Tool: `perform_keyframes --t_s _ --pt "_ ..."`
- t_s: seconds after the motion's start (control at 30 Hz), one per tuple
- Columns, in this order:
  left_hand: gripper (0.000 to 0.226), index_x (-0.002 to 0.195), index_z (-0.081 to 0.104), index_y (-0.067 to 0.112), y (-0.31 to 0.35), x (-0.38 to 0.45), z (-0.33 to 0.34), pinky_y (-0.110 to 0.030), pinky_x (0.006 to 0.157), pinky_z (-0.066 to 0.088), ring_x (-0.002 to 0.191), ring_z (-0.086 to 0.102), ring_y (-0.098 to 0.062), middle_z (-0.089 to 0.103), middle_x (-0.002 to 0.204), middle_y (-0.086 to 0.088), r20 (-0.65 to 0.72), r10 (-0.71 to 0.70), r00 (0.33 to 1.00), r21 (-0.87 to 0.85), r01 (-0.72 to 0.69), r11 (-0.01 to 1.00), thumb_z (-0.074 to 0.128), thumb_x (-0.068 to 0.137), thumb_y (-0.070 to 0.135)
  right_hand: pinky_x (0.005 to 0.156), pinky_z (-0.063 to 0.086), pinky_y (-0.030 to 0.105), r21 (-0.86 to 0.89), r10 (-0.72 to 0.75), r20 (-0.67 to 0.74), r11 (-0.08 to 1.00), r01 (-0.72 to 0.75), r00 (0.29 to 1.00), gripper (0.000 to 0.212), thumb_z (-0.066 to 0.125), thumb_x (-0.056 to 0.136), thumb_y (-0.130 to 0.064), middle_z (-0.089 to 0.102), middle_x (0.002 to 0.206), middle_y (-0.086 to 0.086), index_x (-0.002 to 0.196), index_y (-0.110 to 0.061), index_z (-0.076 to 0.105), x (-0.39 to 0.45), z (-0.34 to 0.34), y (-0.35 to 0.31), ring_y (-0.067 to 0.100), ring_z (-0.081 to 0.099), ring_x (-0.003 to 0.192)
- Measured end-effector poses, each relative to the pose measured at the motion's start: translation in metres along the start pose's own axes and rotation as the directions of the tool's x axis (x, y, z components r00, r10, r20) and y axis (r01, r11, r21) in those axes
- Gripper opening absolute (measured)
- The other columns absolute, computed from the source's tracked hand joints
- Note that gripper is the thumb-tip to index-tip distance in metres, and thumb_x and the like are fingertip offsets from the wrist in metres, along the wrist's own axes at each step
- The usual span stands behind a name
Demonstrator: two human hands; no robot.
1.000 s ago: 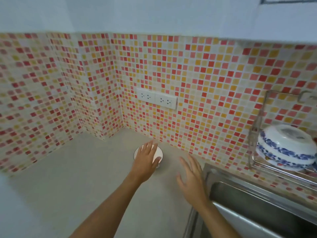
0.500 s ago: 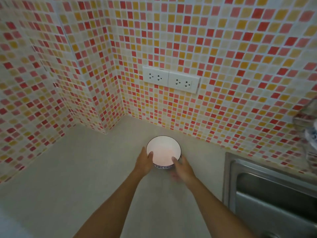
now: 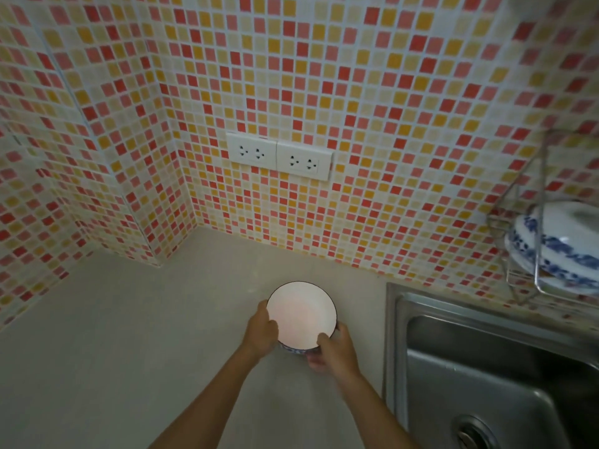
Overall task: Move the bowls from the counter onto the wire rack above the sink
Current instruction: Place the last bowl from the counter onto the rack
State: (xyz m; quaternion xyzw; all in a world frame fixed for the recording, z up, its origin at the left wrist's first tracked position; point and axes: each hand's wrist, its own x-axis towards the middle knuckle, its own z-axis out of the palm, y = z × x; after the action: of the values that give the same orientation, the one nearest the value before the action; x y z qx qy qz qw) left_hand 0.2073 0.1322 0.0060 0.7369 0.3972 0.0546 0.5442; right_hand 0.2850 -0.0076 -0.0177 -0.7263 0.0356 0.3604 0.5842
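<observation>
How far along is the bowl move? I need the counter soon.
Done: one blue-patterned bowl lies upside down on the wire rack. In hand: left hand and right hand grip the white bowl. Left: carrying it to the rack.

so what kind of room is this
Most likely a home kitchen: a steel sink is set into a counter, a mosaic tile backsplash carries wall sockets, and a wire rack holds a blue-patterned bowl.
</observation>
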Motion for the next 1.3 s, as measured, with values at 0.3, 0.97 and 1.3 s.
perform_keyframes --t_s 0.3,0.97,1.3 --pt "0.062 0.133 0.040 0.008 0.030 -0.067 0.089 -0.028 0.091 0.040 0.113 0.049 -0.026 0.053 0.125 -0.010 0.182 0.130 0.975 -0.042 -0.124 0.991 0.036 0.071 0.011 0.059 0.057 0.040 0.397 0.024 -0.014 0.918 -0.017 1.000 0.075 0.054 0.056 -0.015 0.054 0.124 0.007 0.127 -0.031 0.042 -0.056 -0.118 0.026 0.038 0.060 0.104" --pt "0.044 0.129 0.050 0.020 0.086 -0.187 0.314 -0.035 0.097 0.046 0.115 0.050 -0.017 0.057 0.124 0.003 0.342 0.319 0.884 -0.073 -0.314 0.947 0.046 0.089 0.005 0.065 0.060 0.041 0.576 0.073 0.001 0.816 -0.060 0.997 0.080 0.053 0.056 -0.005 0.046 0.133 0.020 0.136 -0.013 0.043 -0.143 -0.374 0.087 0.042 0.057 0.107" --pt "0.040 0.135 0.045 0.013 0.068 -0.210 0.359 -0.025 0.093 0.039 0.114 0.051 -0.014 0.055 0.129 -0.001 0.245 0.294 0.924 0.000 -0.303 0.953 0.048 0.095 0.017 0.065 0.059 0.046 0.598 0.084 -0.021 0.800 -0.055 0.996 0.056 0.046 0.068 0.004 0.045 0.131 0.019 0.117 -0.022 0.050 -0.145 -0.412 0.111 0.047 0.053 0.110"
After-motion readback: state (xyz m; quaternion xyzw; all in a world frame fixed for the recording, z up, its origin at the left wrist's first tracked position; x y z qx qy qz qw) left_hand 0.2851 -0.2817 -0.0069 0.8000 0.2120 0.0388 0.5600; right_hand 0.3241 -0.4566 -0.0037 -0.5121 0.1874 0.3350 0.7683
